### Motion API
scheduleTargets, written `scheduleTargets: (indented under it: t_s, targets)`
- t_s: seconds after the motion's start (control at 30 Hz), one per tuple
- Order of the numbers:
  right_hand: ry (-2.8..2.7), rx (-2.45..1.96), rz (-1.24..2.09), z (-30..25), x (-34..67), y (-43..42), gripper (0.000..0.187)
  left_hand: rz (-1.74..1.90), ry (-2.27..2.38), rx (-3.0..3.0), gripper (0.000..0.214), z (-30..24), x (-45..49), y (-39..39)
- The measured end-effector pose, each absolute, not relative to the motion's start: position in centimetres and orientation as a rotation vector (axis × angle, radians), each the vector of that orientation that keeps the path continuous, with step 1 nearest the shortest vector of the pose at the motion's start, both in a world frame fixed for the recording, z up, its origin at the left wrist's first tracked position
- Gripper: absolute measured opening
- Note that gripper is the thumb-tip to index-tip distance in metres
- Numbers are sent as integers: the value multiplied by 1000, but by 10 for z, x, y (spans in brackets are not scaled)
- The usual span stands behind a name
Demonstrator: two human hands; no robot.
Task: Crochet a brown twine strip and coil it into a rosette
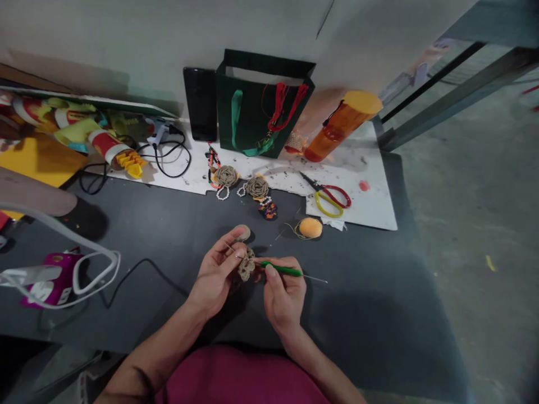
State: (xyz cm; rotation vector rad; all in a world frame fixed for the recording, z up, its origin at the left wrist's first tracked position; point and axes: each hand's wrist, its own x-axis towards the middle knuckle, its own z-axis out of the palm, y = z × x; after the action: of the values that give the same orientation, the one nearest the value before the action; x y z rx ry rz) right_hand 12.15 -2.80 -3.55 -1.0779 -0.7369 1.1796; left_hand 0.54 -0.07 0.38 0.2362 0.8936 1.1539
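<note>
My left hand [215, 275] pinches a small tan crocheted piece [246, 265], with a thin strand of yarn running over its fingers. My right hand [283, 292] is closed on a crochet hook with a green handle [281, 270], whose tip is in the piece and whose metal end points right. Both hands hover over a dark grey mat [370, 292]. Just beyond them lie a small round tan disc [243, 232] and an orange ball of yarn [310, 227].
Two finished tan crochet flowers [226, 176] with beads lie on a white sheet [362, 168], beside red-and-yellow scissors [330, 197]. Behind stand a dark green bag [263, 106], a black box [201, 104] and an orange bottle [343, 123]. A glue gun [159, 132], cables and coloured paper sit at left.
</note>
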Motion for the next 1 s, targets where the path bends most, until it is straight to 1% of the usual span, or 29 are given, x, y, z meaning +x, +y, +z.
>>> scheduleTargets:
  t_s: [0.13,0.43,0.57,0.67,0.87,1.0]
  targets:
    - [-760,-1120,1168,-35,123,-28,7,1134,902,203,39,0,5,-1]
    - [-788,-1059,1156,-28,122,-30,5,1114,884,92,35,1,4,2]
    - [-797,-1092,1075,-25,118,-31,8,1220,1023,137,36,-1,8,0]
    - [-765,-1120,1061,-24,114,-31,7,1358,1198,317,27,-4,12,-4]
    - [-552,-991,1236,-21,105,-26,5,1484,1549,824,7,-7,13,-10]
    - [-446,-946,1319,-17,103,-23,9,1591,1640,1167,5,-17,10,-9]
